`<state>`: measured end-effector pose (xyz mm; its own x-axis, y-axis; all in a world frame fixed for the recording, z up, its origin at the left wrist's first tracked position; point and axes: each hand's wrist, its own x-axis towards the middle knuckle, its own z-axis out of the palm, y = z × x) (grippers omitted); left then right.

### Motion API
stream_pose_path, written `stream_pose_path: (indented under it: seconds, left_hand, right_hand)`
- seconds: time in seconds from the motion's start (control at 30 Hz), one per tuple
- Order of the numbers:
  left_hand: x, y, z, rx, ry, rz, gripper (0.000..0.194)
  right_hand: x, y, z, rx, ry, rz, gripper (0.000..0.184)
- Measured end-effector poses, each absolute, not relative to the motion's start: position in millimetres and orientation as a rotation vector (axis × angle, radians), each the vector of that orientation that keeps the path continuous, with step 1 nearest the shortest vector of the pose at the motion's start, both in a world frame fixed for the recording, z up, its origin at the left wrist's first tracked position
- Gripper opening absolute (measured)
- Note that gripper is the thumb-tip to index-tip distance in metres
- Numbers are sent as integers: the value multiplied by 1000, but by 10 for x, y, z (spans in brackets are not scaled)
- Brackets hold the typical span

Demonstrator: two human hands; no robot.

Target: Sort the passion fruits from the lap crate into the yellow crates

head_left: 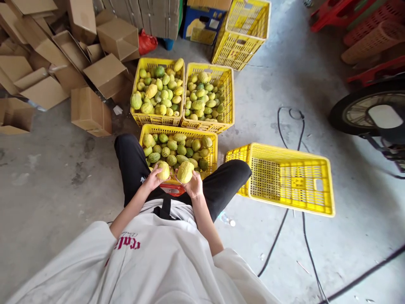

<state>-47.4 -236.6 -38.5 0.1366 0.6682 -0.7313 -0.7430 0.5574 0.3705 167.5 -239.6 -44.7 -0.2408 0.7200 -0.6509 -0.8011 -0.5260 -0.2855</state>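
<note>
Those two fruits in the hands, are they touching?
Apart. The head view shows a gap between the left fruit in the left hand and the right fruit in the right hand.

The fruit point(184, 172) looks rough-skinned, the cartons point(86, 109) matt cardboard

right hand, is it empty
No, the right hand is holding a bumpy yellow fruit, beside a second yellow fruit in the left hand.
</note>
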Motion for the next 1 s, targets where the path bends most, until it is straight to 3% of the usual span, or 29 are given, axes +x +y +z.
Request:
stream_pose_path:
  seconds: [0.27, 0.57, 0.7, 0.87, 1.0]
  left_hand:
    - [-416, -2329, -342, -121, 1044, 1018, 57]
    - [-492, -2285, -359, -267, 950, 1073, 67]
    - [-514, -2278, -374, -248, 931, 1078, 50]
    - [-500, -2293, -381, -244, 992, 974, 29]
    - [-484, -2303, -415, -210, 1012, 998, 26]
  right_hand:
    - [1673, -2396, -584, -1006, 195, 2003, 26]
    - [1657, -2335, -545, -959, 170, 1999, 34]
    - [1668, -2339, -471, -891, 129, 1953, 50]
    - [1709, -2349, -483, -948, 153, 1921, 39]
    - [1689, -2369, -537, -1004, 149, 1962, 38]
